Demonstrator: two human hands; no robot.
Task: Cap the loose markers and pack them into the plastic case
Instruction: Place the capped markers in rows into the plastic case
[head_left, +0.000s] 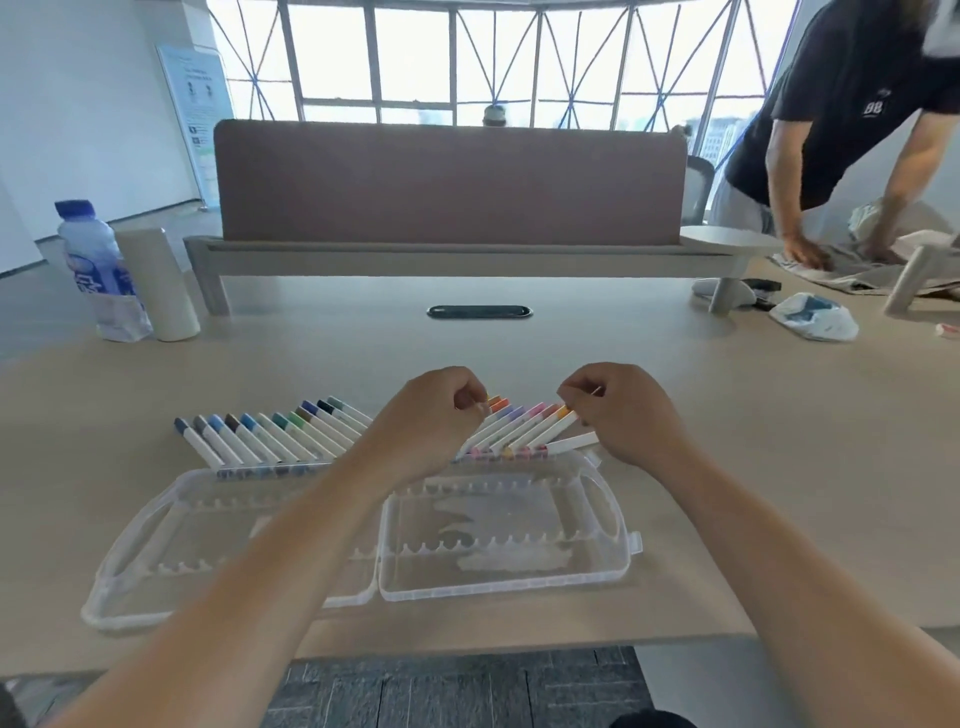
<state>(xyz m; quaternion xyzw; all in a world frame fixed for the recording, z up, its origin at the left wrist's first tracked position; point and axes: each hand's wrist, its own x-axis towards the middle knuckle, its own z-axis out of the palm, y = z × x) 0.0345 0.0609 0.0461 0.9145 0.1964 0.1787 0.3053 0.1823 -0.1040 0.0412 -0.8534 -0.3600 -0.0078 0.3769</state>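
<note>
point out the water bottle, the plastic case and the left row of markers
water bottle (101, 280): head view, on its label
plastic case (498, 587): head view, near wall of its right half
left row of markers (298, 441): head view, a white barrel mid-row

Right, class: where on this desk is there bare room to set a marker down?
Bare desk lies between the markers and the cable slot, and right of the plastic case. Crowded behind the case, where left hand and right hand work.
</note>
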